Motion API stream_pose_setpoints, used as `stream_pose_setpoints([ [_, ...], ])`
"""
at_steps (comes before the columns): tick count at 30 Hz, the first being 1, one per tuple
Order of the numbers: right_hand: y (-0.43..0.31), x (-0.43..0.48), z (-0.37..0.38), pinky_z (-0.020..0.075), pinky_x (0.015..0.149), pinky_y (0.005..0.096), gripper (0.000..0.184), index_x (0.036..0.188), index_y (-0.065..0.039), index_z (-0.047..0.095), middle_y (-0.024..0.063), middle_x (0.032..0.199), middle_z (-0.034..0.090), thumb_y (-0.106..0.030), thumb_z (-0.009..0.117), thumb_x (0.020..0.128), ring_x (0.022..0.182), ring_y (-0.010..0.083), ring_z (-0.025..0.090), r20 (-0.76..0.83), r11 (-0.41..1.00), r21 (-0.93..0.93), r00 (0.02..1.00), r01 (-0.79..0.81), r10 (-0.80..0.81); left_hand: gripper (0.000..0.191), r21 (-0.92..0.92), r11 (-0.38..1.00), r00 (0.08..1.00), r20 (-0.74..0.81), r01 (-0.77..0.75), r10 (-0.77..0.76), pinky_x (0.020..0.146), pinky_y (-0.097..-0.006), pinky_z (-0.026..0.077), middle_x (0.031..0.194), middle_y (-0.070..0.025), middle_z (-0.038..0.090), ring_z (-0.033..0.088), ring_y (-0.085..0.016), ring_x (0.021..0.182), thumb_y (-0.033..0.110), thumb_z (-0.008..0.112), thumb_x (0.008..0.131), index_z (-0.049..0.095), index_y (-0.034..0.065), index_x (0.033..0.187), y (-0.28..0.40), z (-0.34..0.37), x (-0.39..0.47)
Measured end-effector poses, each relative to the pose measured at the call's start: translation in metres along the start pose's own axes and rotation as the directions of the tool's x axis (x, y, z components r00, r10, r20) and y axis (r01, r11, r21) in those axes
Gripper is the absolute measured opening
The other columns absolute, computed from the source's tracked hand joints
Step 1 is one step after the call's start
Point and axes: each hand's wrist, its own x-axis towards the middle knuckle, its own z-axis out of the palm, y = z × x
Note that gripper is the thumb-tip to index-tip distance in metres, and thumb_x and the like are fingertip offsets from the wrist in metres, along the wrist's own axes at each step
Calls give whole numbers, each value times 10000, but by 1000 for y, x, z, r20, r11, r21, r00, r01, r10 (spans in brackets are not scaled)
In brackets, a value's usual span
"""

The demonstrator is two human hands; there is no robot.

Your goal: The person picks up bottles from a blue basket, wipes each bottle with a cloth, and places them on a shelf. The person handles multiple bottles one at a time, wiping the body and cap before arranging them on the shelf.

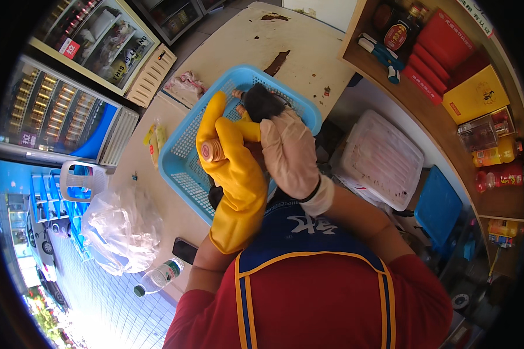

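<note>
My left hand (240, 174), in a yellow rubber glove, is closed around a bottle; its ribbed, pinkish-tan cap (211, 150) sticks out between the fingers. The bottle's body is mostly hidden by my hands. My right hand (290, 152) wears a pale translucent glove with a dark band at the wrist. It holds a bunched black cloth (263, 102), beyond the yellow fingers. Both hands are over a light-blue plastic basket (181, 139) with perforated walls. Other similar caps (238, 93) show inside it, near the cloth.
The basket stands on a worn, cream tabletop (231, 39). To the left are a clear plastic bag (122, 231), a phone (184, 250), a water bottle (159, 277) and a pinkish rag (187, 83). A lidded plastic bin (382, 159) and wooden shelves (423, 102) are at right.
</note>
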Motion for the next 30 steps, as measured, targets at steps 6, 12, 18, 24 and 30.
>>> stream_pose_setpoints([
  [6,4,-24,3,517,1044,404,436,1427,31,516,200,1317,651,-264,415,1122,1170,326,660,200,531,664,809,-526,552,491,-143,983,974,-180,115,-141,778,-327,595,776,-33,660,735,-209,841,363,583,1069,543,38,1436,19,-2,14],
  [12,4,-44,7,529,1036,353,562,1412,11,535,143,1308,668,-447,403,1116,1161,242,671,411,-144,889,616,-435,672,439,-468,807,836,-221,361,-502,872,-445,588,828,-1,624,672,-246,1002,415,643,1019,628,205,1404,6,-6,29],
  [18,-3,-39,-18,561,1021,404,624,1494,-51,449,141,1414,583,-477,552,1049,1252,276,620,379,669,326,740,-669,555,477,-521,784,845,-200,336,-496,978,-467,538,882,-8,648,631,-218,1026,413,669,994,623,193,1415,-10,-16,44],
  [24,-8,-29,-30,591,1003,411,574,1526,-62,401,149,1443,554,-310,596,1045,1261,293,606,675,-549,733,525,-401,518,617,-470,813,930,47,342,-364,1076,-427,500,1076,-4,670,627,-222,1120,454,632,1007,507,106,1501,-19,-30,44],
  [30,-10,-50,-15,520,910,250,380,1324,-15,576,69,1240,654,32,606,949,1085,125,626,169,349,740,660,-575,732,750,-594,486,767,478,641,-428,1193,-457,353,1587,-134,438,477,-333,1397,593,476,1046,326,75,1566,-24,-36,33],
])
